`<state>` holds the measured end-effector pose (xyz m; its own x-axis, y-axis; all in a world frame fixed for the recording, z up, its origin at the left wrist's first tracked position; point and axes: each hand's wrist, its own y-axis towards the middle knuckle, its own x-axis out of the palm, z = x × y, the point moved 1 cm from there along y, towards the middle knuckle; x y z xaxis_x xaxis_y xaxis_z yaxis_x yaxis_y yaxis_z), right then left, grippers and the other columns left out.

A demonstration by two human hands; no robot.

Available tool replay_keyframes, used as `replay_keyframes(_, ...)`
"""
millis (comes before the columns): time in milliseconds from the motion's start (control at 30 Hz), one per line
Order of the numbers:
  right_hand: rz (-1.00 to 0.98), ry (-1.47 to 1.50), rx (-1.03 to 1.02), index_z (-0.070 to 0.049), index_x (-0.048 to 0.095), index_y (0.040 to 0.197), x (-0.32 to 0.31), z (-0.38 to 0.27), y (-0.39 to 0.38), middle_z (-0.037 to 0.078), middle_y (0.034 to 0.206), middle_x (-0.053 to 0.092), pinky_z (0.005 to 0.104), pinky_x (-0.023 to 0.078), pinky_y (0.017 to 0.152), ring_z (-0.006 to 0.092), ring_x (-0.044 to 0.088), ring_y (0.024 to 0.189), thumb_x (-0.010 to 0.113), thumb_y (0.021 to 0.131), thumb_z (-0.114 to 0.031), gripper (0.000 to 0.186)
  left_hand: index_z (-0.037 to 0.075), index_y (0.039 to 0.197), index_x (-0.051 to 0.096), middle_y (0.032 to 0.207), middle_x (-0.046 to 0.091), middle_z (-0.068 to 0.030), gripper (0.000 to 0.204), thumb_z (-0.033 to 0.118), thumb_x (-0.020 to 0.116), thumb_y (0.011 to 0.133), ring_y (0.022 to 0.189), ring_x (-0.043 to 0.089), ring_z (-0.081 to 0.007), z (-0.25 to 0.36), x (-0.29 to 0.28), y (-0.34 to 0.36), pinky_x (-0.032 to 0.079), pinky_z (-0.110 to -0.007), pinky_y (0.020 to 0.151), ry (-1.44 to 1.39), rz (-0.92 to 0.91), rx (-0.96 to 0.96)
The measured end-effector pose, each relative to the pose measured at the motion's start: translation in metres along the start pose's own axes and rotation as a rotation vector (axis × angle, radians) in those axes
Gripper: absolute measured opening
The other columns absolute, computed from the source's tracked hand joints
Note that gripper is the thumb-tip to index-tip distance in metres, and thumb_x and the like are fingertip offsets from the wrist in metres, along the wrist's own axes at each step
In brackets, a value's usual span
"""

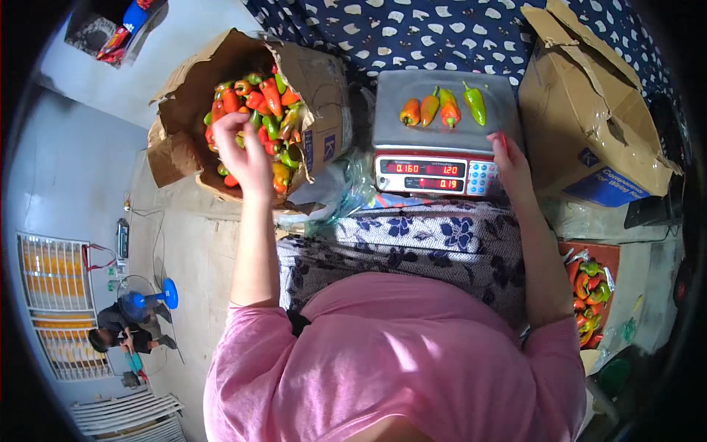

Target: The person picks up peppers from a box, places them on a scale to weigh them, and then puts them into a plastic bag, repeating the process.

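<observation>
My left hand [241, 158] reaches over the mouth of a torn cardboard box [317, 96] full of red, orange and green peppers [269, 118]. Its fingers and thumb are apart, and I see nothing held in them. On the grey platform of a digital scale [394, 136] lie several peppers: orange ones at the left, a red one [450, 114] in the middle and a long green one [475, 104] at the right. My right hand [509, 163] is at the platform's right edge, fingers curled together. Something reddish shows at its fingertips, too small to make out.
Another cardboard box [589, 125] stands right of the scale. Peppers [589, 298] fill a container at the lower right. Clear plastic [346, 191] lies between the left box and the scale. Patterned cloth [412, 239] covers my lap. A person [125, 331] sits far left beside a blue fan [169, 293].
</observation>
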<state>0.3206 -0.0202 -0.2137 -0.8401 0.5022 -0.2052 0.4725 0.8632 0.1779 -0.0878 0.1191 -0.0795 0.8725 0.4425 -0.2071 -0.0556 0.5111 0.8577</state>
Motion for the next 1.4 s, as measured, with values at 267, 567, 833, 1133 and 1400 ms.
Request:
replay_keyframes(267, -0.209, 0.008, 0.067, -0.004, 0.059, 0.115, 0.005, -0.008, -0.003, 0.003, 0.093, 0.058, 0.026, 0.043, 0.081, 0.0095, 0.053, 0.086, 0.049, 0.097, -0.019, 0.025, 0.019, 0.124, 0.052, 0.111, 0.055, -0.0092, 0.053, 0.002, 0.056, 0.075, 0.106, 0.051, -0.0317, 0.048, 0.171, -0.066, 0.042, -0.042, 0.086, 0.271, -0.927, 0.226)
replay_keyframes(567, -0.243, 0.112, 0.183, -0.006, 0.053, 0.079, -0.003, -0.002, 0.004, -0.002, 0.065, 0.045, 0.0262, 0.036, 0.06, 0.008, 0.043, 0.062, 0.047, 0.096, -0.036, 0.035, 0.026, 0.119, 0.056, 0.118, 0.051, -0.0046, 0.048, 0.031, 0.07, 0.074, 0.113, 0.045, -0.0279, -0.009, 0.192, -0.08, 0.033, -0.048, 0.092, 0.446, -1.073, 0.375)
replay_keyframes(833, -0.287, 0.042, 0.051, -0.002, 0.054, 0.079, -0.004, -0.012, -0.008, 0.007, 0.066, 0.052, 0.0299, 0.039, 0.06, 0.0139, 0.048, 0.062, 0.049, 0.096, -0.032, 0.035, 0.005, 0.123, 0.044, 0.099, 0.057, -0.0071, 0.036, 0.019, 0.051, 0.09, 0.089, 0.056, -0.0158, 0.023, 0.123, -0.138, 0.044, -0.031, 0.084, -0.574, -0.787, -0.708)
replay_keyframes(1133, -0.626, -0.314, -0.476, -0.006, 0.059, 0.086, 0.028, -0.18, -0.123, 0.014, 0.071, 0.059, 0.0393, 0.044, 0.057, 0.0316, 0.06, 0.064, 0.065, 0.086, -0.031, 0.026, 0.005, 0.125, 0.042, 0.095, 0.059, -0.0046, 0.044, 0.003, 0.052, 0.082, 0.083, 0.056, -0.0101, 0.136, -0.014, -0.111, 0.047, -0.024, 0.073, -0.869, -1.074, -0.909)
replay_keyframes(1400, -0.541, -0.51, -0.799, -0.008, 0.06, 0.086, 0.033, -0.238, -0.18, 0.01, 0.073, 0.062, 0.0392, 0.049, 0.06, 0.0287, 0.063, 0.066, 0.068, 0.081, -0.04, 0.033, 0.004, 0.096, 0.06, 0.074, 0.061, -0.0115, 0.04, 0.026, 0.079, 0.069, 0.069, 0.062, -0.0189, 0.199, -0.064, -0.098, 0.049, -0.032, 0.065, -0.41, -0.956, -0.385)
